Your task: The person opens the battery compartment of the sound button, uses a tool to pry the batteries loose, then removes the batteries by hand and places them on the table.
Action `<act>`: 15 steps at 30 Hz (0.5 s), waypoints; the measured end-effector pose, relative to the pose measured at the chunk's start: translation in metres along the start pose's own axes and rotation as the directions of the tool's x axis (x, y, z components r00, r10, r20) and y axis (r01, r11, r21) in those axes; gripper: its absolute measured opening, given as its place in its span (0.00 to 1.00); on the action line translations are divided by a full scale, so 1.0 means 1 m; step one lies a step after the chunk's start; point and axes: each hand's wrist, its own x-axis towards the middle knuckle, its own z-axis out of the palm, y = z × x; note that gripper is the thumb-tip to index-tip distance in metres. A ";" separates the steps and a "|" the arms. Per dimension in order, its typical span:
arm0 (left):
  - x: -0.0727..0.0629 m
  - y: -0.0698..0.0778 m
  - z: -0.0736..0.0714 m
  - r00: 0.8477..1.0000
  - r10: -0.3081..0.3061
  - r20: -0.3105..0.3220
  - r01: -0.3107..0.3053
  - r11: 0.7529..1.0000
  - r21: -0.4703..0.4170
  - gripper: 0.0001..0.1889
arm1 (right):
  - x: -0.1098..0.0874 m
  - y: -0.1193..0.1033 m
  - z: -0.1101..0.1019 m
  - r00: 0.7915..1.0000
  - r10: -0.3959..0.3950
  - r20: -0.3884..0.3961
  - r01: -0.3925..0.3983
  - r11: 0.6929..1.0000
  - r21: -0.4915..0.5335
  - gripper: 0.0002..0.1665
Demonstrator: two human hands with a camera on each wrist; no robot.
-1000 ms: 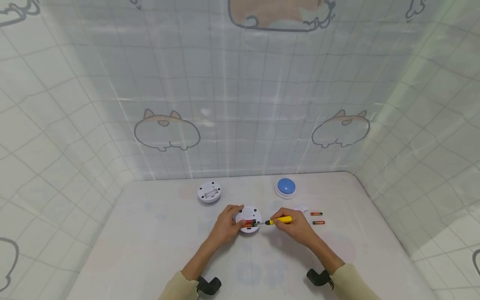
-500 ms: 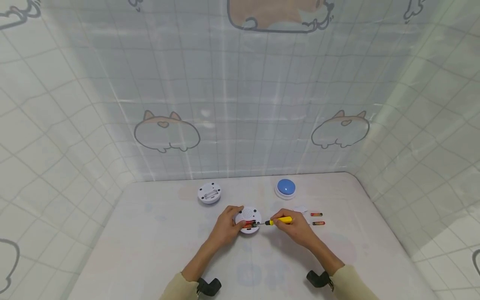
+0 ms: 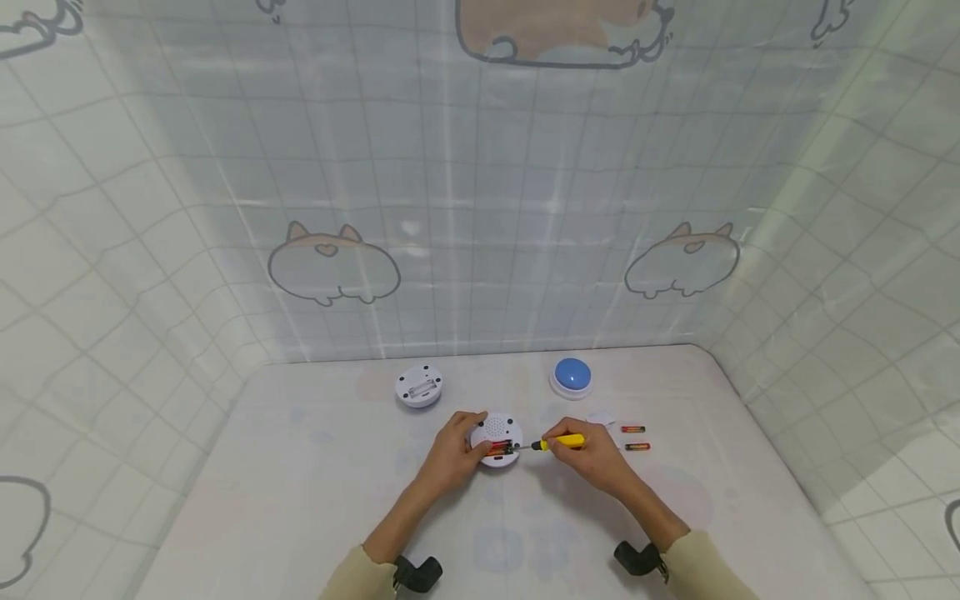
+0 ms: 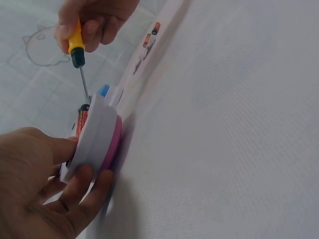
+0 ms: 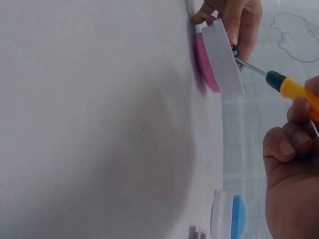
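With my right hand (image 3: 588,450) I am gripping the yellow handle of a screwdriver (image 3: 564,441), fingers curling round it; its metal shaft is pointing leftward, the tip reaching the end of two red-and-black batteries (image 3: 500,445), though I cannot tell exactly what it is touching; with my left hand (image 3: 452,450) I am holding the edge of the round white device (image 3: 497,427) where those batteries are sitting, my thumb resting over them; this device is lying pink side down on the table (image 3: 300,500), between my hands; beyond it, to the left, a second white device (image 3: 419,385) is showing its bare battery slot; to the right, a blue-domed device (image 3: 572,375) is standing dome up; nearer, beside my right hand, two loose batteries (image 3: 633,429) are lying apart.
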 end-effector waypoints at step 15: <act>0.000 0.003 -0.003 0.999 -0.014 0.032 0.014 1.000 0.004 0.28 | 0.001 -0.003 -0.003 0.999 -0.002 -0.035 0.002 1.000 -0.006 0.04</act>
